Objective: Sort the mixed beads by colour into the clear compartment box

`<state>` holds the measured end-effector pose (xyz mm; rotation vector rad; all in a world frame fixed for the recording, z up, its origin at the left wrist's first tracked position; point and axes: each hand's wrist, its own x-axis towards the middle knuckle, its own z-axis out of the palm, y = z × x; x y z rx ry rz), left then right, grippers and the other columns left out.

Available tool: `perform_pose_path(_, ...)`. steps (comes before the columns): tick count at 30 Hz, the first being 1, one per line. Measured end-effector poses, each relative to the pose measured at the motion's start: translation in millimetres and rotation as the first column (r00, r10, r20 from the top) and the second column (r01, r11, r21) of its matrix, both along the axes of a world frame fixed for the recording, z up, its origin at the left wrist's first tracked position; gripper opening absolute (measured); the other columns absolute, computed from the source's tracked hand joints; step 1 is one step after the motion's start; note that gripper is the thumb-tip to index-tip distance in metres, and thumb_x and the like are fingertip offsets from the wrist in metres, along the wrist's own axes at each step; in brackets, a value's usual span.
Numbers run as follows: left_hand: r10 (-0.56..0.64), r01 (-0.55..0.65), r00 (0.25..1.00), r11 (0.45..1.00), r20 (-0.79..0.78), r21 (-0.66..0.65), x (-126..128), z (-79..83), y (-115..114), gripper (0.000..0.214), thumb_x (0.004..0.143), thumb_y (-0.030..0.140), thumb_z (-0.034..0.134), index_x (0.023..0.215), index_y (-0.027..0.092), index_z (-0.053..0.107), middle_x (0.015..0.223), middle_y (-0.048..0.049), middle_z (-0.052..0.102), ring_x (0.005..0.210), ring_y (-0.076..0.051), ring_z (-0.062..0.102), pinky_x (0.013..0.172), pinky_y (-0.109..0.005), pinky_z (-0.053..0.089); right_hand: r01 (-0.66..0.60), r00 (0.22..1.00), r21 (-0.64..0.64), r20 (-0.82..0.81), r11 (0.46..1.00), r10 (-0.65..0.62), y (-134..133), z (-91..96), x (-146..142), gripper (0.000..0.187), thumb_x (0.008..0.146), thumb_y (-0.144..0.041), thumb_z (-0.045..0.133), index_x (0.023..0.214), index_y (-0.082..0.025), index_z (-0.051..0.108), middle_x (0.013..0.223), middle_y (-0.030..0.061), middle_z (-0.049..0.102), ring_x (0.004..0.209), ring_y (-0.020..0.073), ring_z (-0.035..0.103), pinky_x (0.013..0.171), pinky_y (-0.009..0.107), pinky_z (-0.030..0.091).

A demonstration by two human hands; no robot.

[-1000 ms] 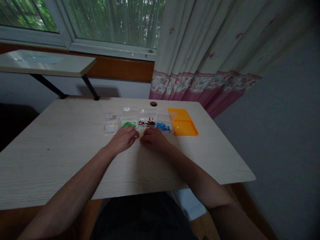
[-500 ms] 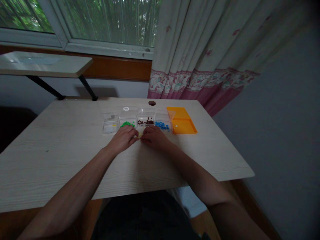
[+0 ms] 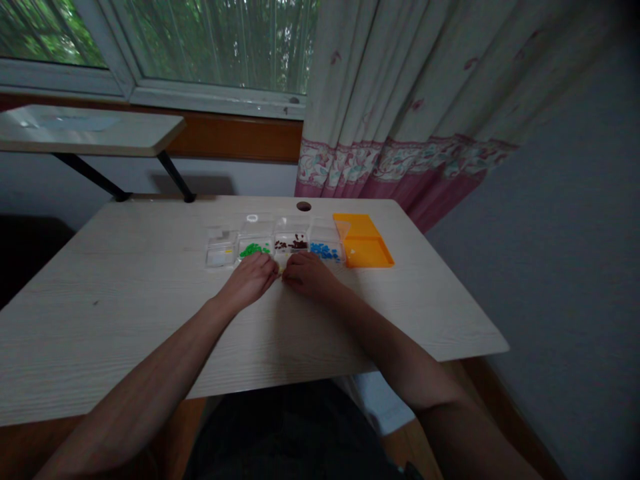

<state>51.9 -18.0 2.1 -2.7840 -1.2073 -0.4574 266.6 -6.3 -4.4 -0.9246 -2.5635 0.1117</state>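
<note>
My left hand (image 3: 253,275) and my right hand (image 3: 309,273) meet at the front of a row of clear plastic boxes. Both have their fingers bent together in a pinch, the fingertips a small gap apart. A small yellow piece (image 3: 281,269) shows between them, too tiny and partly covered to name. Just behind my left hand, small green pieces (image 3: 254,249) lie in a clear box. Small dark brown pieces (image 3: 299,243) fill part of the middle box. Beyond my right hand, a further box holds small blue pieces (image 3: 325,251).
An open orange case (image 3: 370,253) lies at the right end of the row. A small clear box (image 3: 219,256) with a yellow spot stands at the left end. The pale wooden table (image 3: 150,333) has a raised shelf (image 3: 90,130) at back left and a round hole (image 3: 304,207).
My left hand has shifted slightly, its thumb now tucked in closer to the fingers. My right hand stays almost where it was. The boxes have not moved.
</note>
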Motion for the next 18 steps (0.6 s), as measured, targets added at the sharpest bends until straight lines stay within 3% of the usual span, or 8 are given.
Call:
perform_pose_path(9, 0.024, -0.024, 0.999, 1.000, 0.028, 0.013, 0, 1.9, -1, 0.027, 0.100, 0.031, 0.040, 0.092, 0.015, 0.060, 0.090, -0.0107, 0.058, 0.092, -0.026, 0.053, 0.082, -0.040, 0.043, 0.035, 0.999, -0.005, -0.034, 0.999, -0.035, 0, 9.2, 4, 0.010, 0.089, -0.022, 0.061, 0.092, -0.019, 0.070, 0.095, 0.0078, 0.069, 0.097, 0.0216, 0.057, 0.089, 0.034, 0.039)
perform_pose_path(13, 0.083, -0.084, 0.992, 0.996, 0.095, 0.009, -7, 6.7, 2, 0.028, 0.101, 0.032, 0.038, 0.093, 0.016, 0.059, 0.091, -0.0109, 0.059, 0.091, -0.026, 0.052, 0.083, -0.039, 0.043, 0.163, 0.982, -0.020, -0.097, 0.986, -0.164, 4, 20.5, 14, 0.010, 0.089, -0.021, 0.059, 0.093, -0.020, 0.068, 0.094, 0.0062, 0.071, 0.095, 0.0216, 0.059, 0.087, 0.034, 0.036)
perform_pose_path(18, 0.262, -0.274, 0.948, 0.961, 0.179, 0.047, -21, 16.6, 9, 0.029, 0.101, 0.034, 0.036, 0.095, 0.016, 0.059, 0.093, -0.0119, 0.060, 0.093, -0.027, 0.052, 0.086, -0.041, 0.042, 0.356, 0.920, 0.000, -0.175, 0.934, -0.351, 10, 33.0, 29, 0.013, 0.090, -0.025, 0.056, 0.090, -0.020, 0.068, 0.089, 0.0062, 0.071, 0.089, 0.0221, 0.059, 0.086, 0.035, 0.035)
